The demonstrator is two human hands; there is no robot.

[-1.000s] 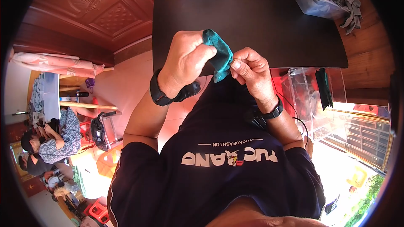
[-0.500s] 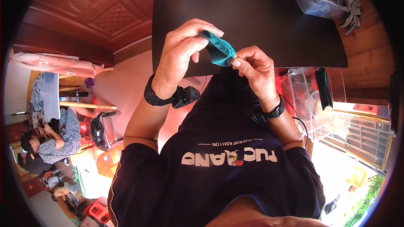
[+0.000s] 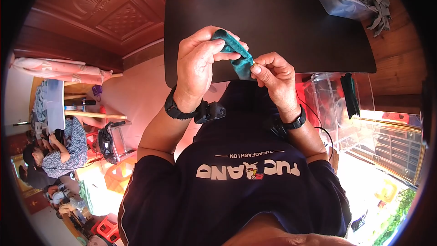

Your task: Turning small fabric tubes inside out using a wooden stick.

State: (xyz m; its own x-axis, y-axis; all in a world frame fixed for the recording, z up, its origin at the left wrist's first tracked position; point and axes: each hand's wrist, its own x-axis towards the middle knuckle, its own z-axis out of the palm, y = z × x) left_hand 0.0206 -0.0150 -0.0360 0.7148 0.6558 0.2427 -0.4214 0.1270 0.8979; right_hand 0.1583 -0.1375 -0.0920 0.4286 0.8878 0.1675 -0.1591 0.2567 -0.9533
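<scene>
While teal cloth [image 3: 242,67] is held by half-curled left hand [image 3: 195,66] | its edge is pinched by right hand [image 3: 276,78], thumb to forefinger | both forearms [image 3: 159,132] are angled inward

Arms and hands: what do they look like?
The left hand and right hand are gloveless. The left wrist strap and right wrist strap are black; a dark boxy device sits on the left one. The sleeves are short and dark. A thin black cable curves beside the right forearm.

The teal cloth [image 3: 236,45] partly hides the left hand [image 3: 196,66].
</scene>
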